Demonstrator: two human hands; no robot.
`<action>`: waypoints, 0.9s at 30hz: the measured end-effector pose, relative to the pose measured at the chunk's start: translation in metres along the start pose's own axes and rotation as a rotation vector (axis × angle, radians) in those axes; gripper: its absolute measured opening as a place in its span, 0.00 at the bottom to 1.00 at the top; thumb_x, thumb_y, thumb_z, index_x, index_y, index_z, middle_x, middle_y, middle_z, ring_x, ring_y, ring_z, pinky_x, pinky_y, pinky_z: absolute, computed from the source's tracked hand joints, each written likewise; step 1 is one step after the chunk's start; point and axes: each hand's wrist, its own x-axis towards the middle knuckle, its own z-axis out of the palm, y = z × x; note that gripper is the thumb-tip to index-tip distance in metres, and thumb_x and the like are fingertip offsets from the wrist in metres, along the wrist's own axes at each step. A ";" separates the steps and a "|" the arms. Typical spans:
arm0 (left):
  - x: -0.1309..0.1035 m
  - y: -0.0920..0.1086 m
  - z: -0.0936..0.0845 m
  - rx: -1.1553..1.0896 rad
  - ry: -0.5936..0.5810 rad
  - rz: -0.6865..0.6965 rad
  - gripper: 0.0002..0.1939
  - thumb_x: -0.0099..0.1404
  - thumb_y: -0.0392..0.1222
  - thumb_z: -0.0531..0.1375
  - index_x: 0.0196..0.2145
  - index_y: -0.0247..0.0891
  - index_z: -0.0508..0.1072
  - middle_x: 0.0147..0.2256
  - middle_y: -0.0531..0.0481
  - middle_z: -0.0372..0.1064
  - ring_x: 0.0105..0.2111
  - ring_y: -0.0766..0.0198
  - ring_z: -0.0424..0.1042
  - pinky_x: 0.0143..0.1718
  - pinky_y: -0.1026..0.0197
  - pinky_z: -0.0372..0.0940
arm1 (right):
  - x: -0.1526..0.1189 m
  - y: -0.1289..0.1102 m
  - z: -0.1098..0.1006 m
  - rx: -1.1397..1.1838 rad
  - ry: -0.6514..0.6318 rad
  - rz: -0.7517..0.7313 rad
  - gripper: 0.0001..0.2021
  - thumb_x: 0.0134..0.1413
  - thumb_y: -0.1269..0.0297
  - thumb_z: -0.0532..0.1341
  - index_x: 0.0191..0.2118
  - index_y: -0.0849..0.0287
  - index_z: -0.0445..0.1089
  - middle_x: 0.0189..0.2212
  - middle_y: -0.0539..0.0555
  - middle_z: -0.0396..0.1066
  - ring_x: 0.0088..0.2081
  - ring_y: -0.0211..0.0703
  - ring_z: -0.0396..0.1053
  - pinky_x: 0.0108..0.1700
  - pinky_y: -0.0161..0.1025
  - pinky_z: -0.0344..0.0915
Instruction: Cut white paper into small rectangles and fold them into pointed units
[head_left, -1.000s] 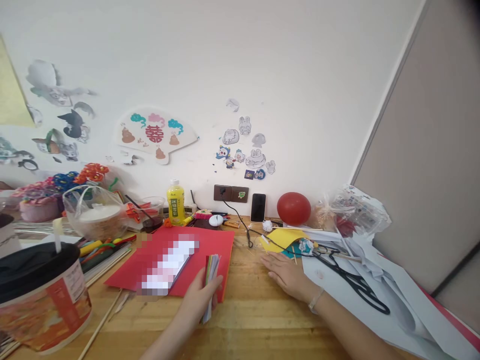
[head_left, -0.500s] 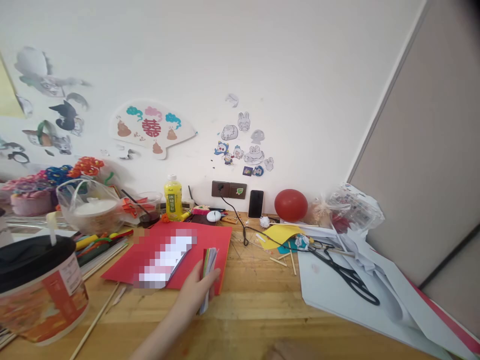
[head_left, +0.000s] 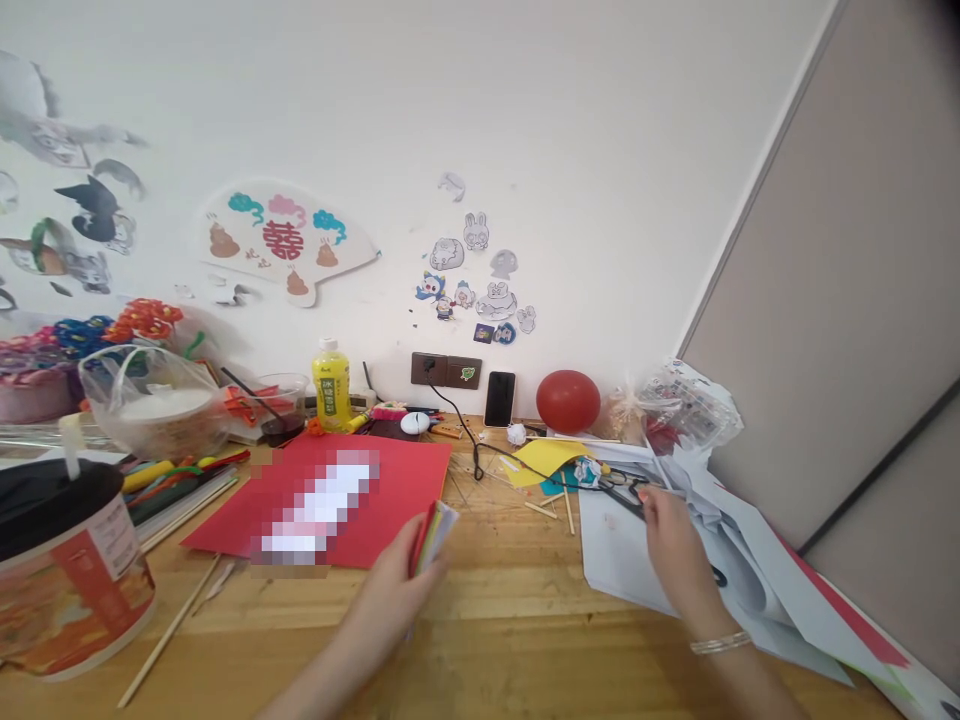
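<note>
My left hand (head_left: 409,575) is closed around a small stack of coloured paper (head_left: 435,540), its red, green and whitish edges showing above the fingers. The stack is over the wood near the lower right corner of a red paper sheet (head_left: 409,475). At the right, my right hand (head_left: 675,540) reaches down over black-handled scissors (head_left: 626,500), fingers closed on them. They lie on white paper sheets (head_left: 615,560), and the hand covers much of them. On the red sheet is a pale blurred-out strip (head_left: 322,505).
A lidded cup (head_left: 67,570) stands at left, with a wooden stick (head_left: 169,635) beside it. Along the wall are a yellow drink bottle (head_left: 332,385), a white mouse (head_left: 414,424), a phone (head_left: 499,398) and a red balloon (head_left: 568,400). A black cable (head_left: 469,430) trails across the table.
My right hand has come in from the bottom edge and closed on the scissors. My left hand still holds the paper stack, now turned and tilted. The view has shifted slightly right.
</note>
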 end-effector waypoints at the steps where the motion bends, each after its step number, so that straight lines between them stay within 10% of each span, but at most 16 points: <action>1: -0.006 -0.001 0.004 0.029 -0.020 0.044 0.28 0.50 0.47 0.59 0.50 0.36 0.66 0.49 0.43 0.70 0.50 0.52 0.67 0.51 0.56 0.59 | 0.006 0.002 -0.003 0.022 0.025 0.026 0.13 0.59 0.67 0.44 0.46 0.59 0.59 0.41 0.63 0.67 0.42 0.54 0.66 0.47 0.57 0.61; 5: -0.027 -0.010 0.026 0.407 -0.227 0.268 0.34 0.55 0.41 0.57 0.60 0.36 0.58 0.58 0.40 0.60 0.56 0.51 0.61 0.55 0.54 0.57 | -0.017 -0.028 0.004 0.188 -0.164 0.012 0.16 0.59 0.59 0.50 0.51 0.57 0.59 0.39 0.57 0.70 0.35 0.46 0.71 0.37 0.43 0.70; 8: -0.032 -0.014 0.039 0.644 -0.291 0.348 0.35 0.57 0.39 0.56 0.62 0.33 0.54 0.58 0.37 0.60 0.56 0.51 0.62 0.55 0.54 0.59 | -0.048 -0.076 0.018 0.583 -0.605 -0.038 0.24 0.59 0.54 0.53 0.59 0.54 0.52 0.49 0.58 0.67 0.39 0.43 0.71 0.42 0.41 0.69; 12: -0.028 -0.015 0.048 0.824 -0.283 0.496 0.34 0.53 0.31 0.56 0.59 0.30 0.60 0.50 0.37 0.69 0.49 0.51 0.68 0.52 0.53 0.61 | -0.067 -0.123 0.041 0.803 -0.837 0.227 0.25 0.56 0.55 0.56 0.57 0.55 0.55 0.39 0.55 0.70 0.31 0.42 0.71 0.29 0.37 0.69; 16: -0.022 -0.018 0.048 0.819 -0.236 0.560 0.32 0.57 0.41 0.60 0.58 0.28 0.61 0.48 0.34 0.69 0.46 0.48 0.70 0.49 0.51 0.65 | -0.064 -0.125 0.055 0.764 -0.763 0.280 0.22 0.53 0.63 0.55 0.54 0.58 0.56 0.32 0.52 0.71 0.25 0.40 0.70 0.23 0.35 0.67; 21: -0.012 -0.031 0.038 0.849 -0.024 0.596 0.35 0.62 0.48 0.55 0.61 0.27 0.54 0.56 0.30 0.61 0.54 0.44 0.63 0.52 0.45 0.62 | -0.036 -0.085 0.040 0.232 -0.344 -0.063 0.24 0.54 0.70 0.51 0.59 0.58 0.53 0.49 0.60 0.68 0.47 0.50 0.70 0.43 0.44 0.69; 27: -0.004 -0.044 0.033 0.915 0.027 0.532 0.29 0.62 0.40 0.50 0.60 0.28 0.57 0.55 0.33 0.62 0.55 0.47 0.63 0.54 0.46 0.60 | 0.005 -0.027 0.018 -0.284 -0.172 -0.324 0.24 0.57 0.80 0.44 0.57 0.63 0.60 0.30 0.62 0.73 0.32 0.51 0.70 0.32 0.42 0.66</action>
